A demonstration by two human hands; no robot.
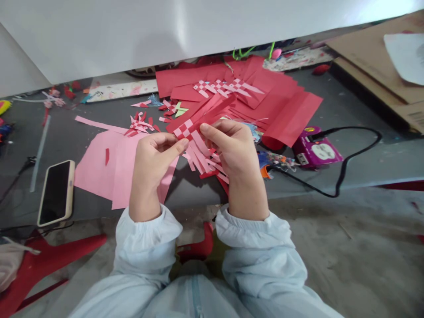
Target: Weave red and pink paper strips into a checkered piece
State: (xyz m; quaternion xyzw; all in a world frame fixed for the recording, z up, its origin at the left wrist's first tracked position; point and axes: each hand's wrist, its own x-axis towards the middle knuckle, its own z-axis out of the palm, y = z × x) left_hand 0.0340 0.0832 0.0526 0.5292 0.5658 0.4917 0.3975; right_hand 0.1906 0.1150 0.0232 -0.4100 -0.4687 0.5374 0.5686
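Note:
Both my hands hold a woven piece of red and pink paper strips (188,129) just above the grey table (364,163). My left hand (153,161) pinches its lower left edge between thumb and fingers. My right hand (232,152) grips the right side, index finger stretched along the weave. Loose pink strip ends (202,161) hang down between my hands, and long red strips (215,108) run up and to the right. Pink paper sheets (106,170) lie under my left hand.
A stack of red paper (285,104) with another woven piece (225,87) lies behind. A phone (56,192) rests at left. A purple device (314,150) with a black cable (344,170) sits at right. Cardboard (374,57) lies far right. A red stool (39,265) stands below.

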